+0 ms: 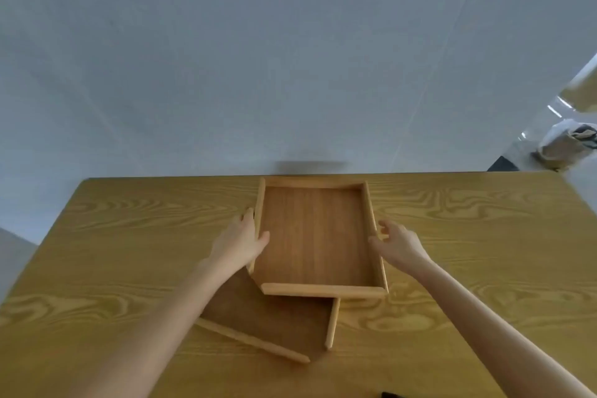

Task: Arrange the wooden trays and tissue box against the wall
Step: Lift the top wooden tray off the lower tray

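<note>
A wooden tray lies lengthwise in the middle of the table, its far end at the table's back edge by the grey wall. My left hand grips its left rim, thumb over the inside. My right hand curls at its right rim, fingers touching the wood. A second, darker wooden tray lies askew below it, partly covered by the first tray's near end and by my left forearm. No tissue box shows in the view.
The wooden table spreads wide on both sides of the trays. At the far right, beyond the table's corner, sits a pale bag or bundle on the floor. A small dark object peeks in at the bottom edge.
</note>
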